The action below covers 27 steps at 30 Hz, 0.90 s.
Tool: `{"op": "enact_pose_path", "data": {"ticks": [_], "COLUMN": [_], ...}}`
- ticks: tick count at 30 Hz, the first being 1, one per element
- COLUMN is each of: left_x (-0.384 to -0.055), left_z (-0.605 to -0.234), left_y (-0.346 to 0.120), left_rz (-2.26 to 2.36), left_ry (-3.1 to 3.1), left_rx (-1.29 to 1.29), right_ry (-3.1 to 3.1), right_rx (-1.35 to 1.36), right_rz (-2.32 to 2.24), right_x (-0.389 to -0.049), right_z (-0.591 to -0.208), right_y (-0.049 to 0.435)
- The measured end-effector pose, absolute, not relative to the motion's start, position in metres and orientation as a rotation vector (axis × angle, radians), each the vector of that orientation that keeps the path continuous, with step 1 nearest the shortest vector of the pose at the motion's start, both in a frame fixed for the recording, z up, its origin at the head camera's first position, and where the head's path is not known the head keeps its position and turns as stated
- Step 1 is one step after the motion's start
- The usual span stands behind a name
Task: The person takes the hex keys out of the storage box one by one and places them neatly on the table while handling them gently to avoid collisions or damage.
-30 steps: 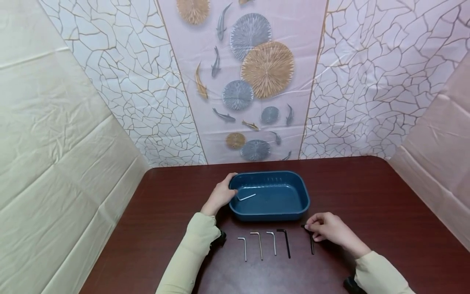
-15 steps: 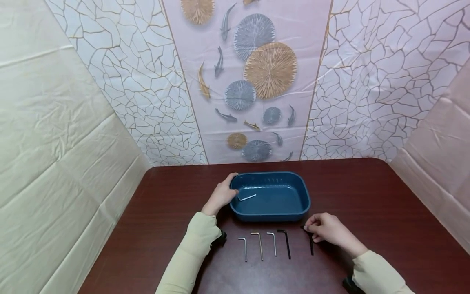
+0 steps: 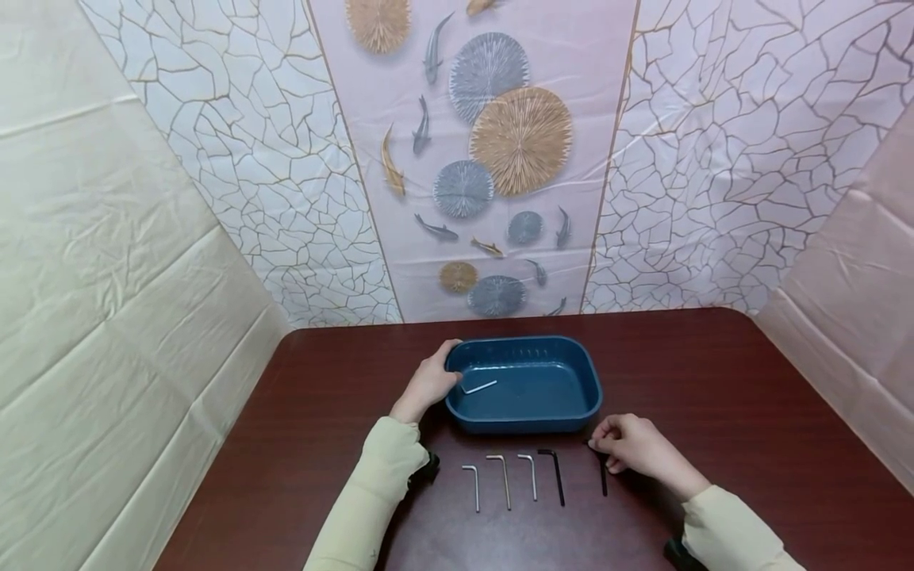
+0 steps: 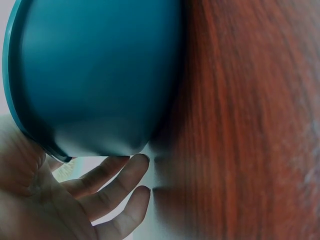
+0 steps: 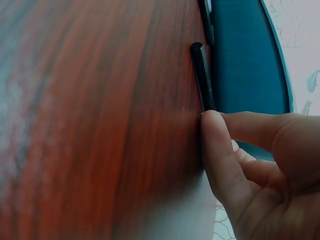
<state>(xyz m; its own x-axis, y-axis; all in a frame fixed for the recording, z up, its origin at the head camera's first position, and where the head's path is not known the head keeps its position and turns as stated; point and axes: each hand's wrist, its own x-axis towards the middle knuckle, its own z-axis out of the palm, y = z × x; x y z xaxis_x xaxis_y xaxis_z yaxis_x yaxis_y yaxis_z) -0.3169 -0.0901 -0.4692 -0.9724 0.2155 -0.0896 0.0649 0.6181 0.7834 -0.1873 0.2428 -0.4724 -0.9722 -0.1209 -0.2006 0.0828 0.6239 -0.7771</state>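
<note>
My left hand (image 3: 427,387) grips the left end of a deep blue rectangular tray (image 3: 524,426), thumb over the rim. In the left wrist view its fingers (image 4: 117,190) curve along the tray's outer end wall. A small silver hex key (image 3: 480,387) lies inside, near that thumb. Just off the tray's front right corner, my right hand (image 3: 639,446) pinches a black hex key (image 3: 604,480) near its bend, thumb against fingertips. The long arm points toward me, low over the table; the right wrist view shows the black hex key's end (image 5: 201,70) close to the wood.
Left of the right hand, a row of hex keys lies in front of the tray: a silver one (image 3: 477,492), a brass-toned one (image 3: 508,485), another silver one (image 3: 533,480) and a black one (image 3: 557,480). The dark red wooden table (image 3: 343,357) meets a patterned backdrop behind.
My right hand and the black hex key it pinches have shifted very slightly left. The left hand and the tray stay where they were.
</note>
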Motion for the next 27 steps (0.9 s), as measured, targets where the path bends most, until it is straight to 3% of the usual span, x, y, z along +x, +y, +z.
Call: {"op": "enact_pose_path", "data": {"ticks": [27], "left_x": [-0.3192], "left_z": [-0.4712], "left_y": [-0.0895], "left_rz": [1.265], "left_ry": [2.693], "left_rx": [0.243], "right_ry": [2.586], "right_rx": [-0.052], "right_rz": [-1.287], "right_x": [-0.1892], "right_z": [-0.4729], "right_y": [0.2486]}}
